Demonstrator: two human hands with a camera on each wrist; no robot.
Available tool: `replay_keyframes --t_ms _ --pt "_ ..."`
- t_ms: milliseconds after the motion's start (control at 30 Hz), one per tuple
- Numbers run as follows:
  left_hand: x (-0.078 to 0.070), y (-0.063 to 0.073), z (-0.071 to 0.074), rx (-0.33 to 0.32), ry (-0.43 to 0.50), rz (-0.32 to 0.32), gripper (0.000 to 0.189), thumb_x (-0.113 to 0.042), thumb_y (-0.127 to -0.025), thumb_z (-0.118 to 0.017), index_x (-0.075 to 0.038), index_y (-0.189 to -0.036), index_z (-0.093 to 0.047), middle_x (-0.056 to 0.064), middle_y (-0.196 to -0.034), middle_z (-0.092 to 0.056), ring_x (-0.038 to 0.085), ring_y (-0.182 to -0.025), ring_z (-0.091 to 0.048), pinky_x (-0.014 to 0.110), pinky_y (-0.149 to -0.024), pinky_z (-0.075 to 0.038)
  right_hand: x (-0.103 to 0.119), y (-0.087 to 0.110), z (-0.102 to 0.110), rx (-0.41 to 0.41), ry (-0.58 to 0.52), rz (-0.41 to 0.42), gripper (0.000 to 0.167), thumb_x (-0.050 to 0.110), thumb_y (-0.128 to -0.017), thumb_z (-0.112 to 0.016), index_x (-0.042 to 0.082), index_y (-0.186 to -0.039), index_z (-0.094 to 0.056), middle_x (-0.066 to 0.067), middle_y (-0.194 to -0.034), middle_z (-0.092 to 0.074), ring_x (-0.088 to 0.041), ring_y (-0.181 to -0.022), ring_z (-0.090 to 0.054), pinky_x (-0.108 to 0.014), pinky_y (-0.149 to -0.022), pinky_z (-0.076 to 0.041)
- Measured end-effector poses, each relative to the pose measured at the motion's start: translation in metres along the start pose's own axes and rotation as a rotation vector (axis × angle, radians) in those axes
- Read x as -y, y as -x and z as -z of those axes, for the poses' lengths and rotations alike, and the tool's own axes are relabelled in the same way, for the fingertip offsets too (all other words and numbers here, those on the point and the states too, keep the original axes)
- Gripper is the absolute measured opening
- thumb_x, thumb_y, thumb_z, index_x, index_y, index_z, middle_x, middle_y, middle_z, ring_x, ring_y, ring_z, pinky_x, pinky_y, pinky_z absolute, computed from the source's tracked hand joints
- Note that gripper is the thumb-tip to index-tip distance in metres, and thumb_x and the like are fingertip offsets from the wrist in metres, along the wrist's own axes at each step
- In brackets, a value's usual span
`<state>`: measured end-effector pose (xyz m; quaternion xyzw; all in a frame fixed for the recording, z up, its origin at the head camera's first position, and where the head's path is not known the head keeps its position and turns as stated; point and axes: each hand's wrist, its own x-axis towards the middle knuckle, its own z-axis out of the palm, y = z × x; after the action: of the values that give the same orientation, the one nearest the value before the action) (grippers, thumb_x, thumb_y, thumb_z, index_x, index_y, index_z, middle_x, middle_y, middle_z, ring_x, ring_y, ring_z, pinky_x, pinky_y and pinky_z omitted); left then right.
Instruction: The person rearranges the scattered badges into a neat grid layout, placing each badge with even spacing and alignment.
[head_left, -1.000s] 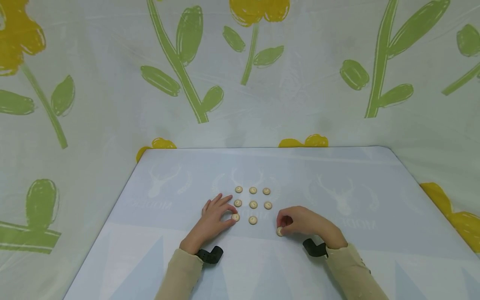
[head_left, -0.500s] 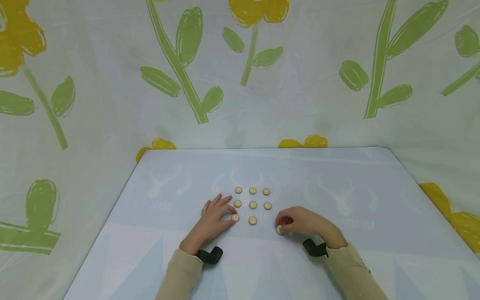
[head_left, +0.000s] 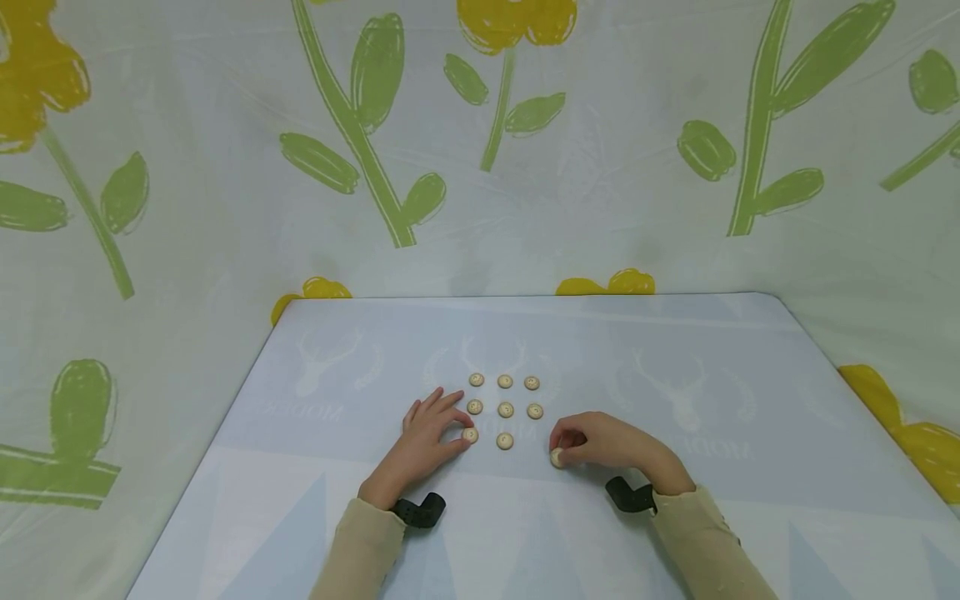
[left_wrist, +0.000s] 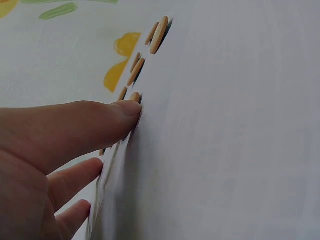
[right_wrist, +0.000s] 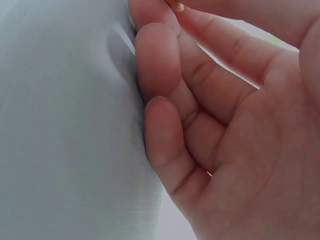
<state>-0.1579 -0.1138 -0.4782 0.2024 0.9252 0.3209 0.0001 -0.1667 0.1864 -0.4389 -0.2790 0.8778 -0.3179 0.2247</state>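
Observation:
Pale wooden buttons lie in a small grid on the table. My left hand [head_left: 429, 437] pinches the front-left button [head_left: 470, 435] between thumb and index finger, its other fingers spread on the tabletop. The thumb covers most of that button [left_wrist: 135, 96] in the left wrist view. To the right of the front row, my right hand [head_left: 603, 440] holds another button [head_left: 557, 457] in its fingertips. Only a sliver of this button [right_wrist: 177, 5] shows in the right wrist view, where the other fingers curl against the table. Between the hands lies the front-middle button [head_left: 505, 441].
Behind these are a middle row with its centre button [head_left: 506, 410] and a back row with its centre button [head_left: 505, 381]. The pale blue table [head_left: 675, 533] ends at a white curtain [head_left: 600, 192] printed with flowers. A black wrist camera [head_left: 422, 510] sits on the left wrist.
My right hand has slid slightly left and away from me with its button, nearer the front row. The left hand and the other buttons stay where they were.

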Motion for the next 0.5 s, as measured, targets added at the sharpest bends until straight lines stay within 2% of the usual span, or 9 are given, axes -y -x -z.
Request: replay_keyframes --t_ms 500 --pt "-0.0010 0.0000 0.0003 -0.002 0.002 -0.004 0.014 -0.026 -0.079 -0.066 -0.026 -0.091 -0.059 0.003 -0.139 -0.037 0.028 -0.133 -0.015 0.054 -0.100 -0.004 -0.0086 -0.0019 0.0004 0.014 -0.078 0.018 0.013 0.032 -0.082 -0.063 0.024 -0.092 -0.064 0.011 -0.081 -0.060 -0.010 -0.076 -0.053 -0.027 -0.068 -0.043"
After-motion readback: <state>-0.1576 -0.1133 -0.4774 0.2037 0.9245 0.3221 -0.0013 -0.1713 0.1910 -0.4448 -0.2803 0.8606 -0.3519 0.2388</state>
